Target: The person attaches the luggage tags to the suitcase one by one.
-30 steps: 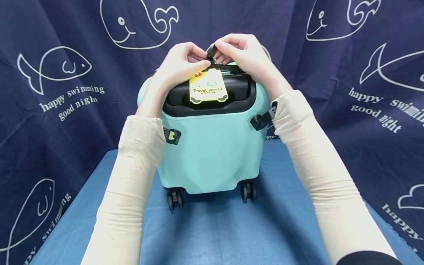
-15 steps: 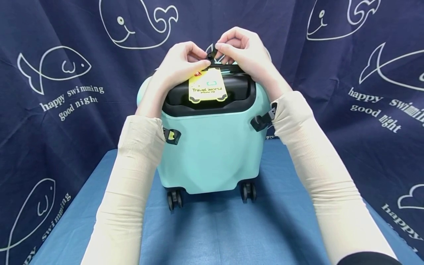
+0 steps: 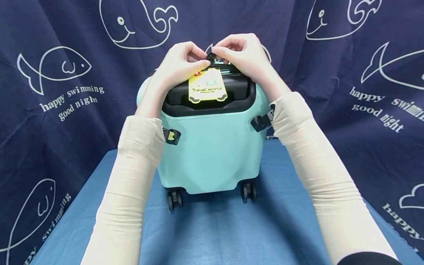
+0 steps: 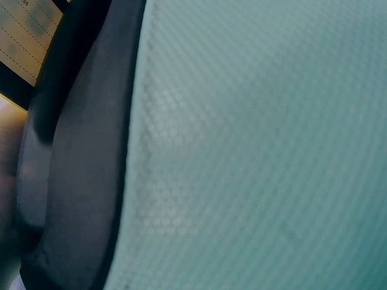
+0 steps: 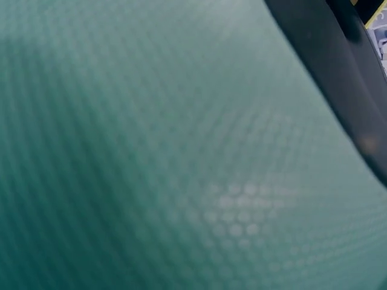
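A mint-green suitcase [image 3: 212, 154] stands upright before me, with a black handle recess [image 3: 238, 88] at its top. From the handle hangs a yellow luggage tag [image 3: 208, 88] printed "Travel World", on a black strap [image 3: 211, 57]. My left hand [image 3: 182, 64] pinches the strap near its buckle with thumb and fingers. My right hand [image 3: 246, 55] pinches the strap's upper end, its fingertips close to the left ones. Fingers partly hide the strap. Ribbed shell [image 4: 254, 145] and black trim [image 4: 91, 145] fill the left wrist view; the right wrist view shows shell [image 5: 181, 145] too.
The suitcase's black wheels [image 3: 248, 191] rest on a blue cloth-covered table [image 3: 212, 235]. A navy curtain [image 3: 66, 33] with white whale and fish drawings hangs behind and at both sides. Black wrist-camera mounts [image 3: 261, 121] sit close to the suitcase's front.
My right hand rose slightly off the strap end, then came back down and a little left toward the left fingertips. The left hand, tag and suitcase have barely moved.
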The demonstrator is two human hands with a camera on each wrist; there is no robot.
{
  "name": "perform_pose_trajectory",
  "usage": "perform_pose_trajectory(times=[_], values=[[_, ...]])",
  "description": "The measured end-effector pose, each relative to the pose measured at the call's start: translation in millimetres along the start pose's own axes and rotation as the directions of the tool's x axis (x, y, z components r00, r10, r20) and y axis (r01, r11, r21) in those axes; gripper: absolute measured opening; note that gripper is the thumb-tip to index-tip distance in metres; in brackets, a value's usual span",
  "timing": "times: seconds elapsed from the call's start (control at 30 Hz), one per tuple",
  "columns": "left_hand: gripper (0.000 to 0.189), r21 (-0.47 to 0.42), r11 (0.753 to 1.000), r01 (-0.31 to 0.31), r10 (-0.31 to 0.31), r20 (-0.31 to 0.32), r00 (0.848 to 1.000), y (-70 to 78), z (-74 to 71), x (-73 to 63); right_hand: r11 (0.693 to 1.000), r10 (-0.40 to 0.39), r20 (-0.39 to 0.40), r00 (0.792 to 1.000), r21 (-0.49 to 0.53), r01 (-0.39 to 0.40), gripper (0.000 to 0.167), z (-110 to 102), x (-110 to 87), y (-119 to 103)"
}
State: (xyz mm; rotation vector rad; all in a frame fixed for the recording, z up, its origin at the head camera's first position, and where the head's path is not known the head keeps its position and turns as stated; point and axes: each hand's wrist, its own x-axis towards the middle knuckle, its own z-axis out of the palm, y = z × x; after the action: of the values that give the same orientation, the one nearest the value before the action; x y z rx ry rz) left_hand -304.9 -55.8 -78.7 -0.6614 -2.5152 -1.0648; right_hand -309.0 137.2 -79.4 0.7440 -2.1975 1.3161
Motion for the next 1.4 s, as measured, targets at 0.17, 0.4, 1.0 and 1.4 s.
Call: perform_pose_trajectory(times=[0.17,0.4,1.0,1.4], values=[[0.032,0.010,1.000,0.002,-0.002,-0.001,1.000,-0.1,-0.4,0.3,0.991,-0.024,0.002,1.000,-0.131,0.024,0.026,0.8,-2.2,-1.8],[0.032,0.025,1.000,0.002,-0.001,-0.007,1.000,-0.5,-0.5,0.3,0.979,-0.086,0.036,0.996,-0.180,0.091,0.025,3.1,-3.5,-4.4],[0.032,0.022,1.000,0.006,-0.006,-0.003,1.000,-0.4,-0.7,0.0,0.969,-0.027,0.083,0.996,-0.242,0.047,0.018,2.2,1.0,-3.9],[0.028,0.002,1.000,-0.031,0.031,-0.003,1.000,-1.6,-0.9,-0.6,0.987,0.045,0.097,0.994,-0.159,-0.029,0.013,1.3,3.8,-1.2]])
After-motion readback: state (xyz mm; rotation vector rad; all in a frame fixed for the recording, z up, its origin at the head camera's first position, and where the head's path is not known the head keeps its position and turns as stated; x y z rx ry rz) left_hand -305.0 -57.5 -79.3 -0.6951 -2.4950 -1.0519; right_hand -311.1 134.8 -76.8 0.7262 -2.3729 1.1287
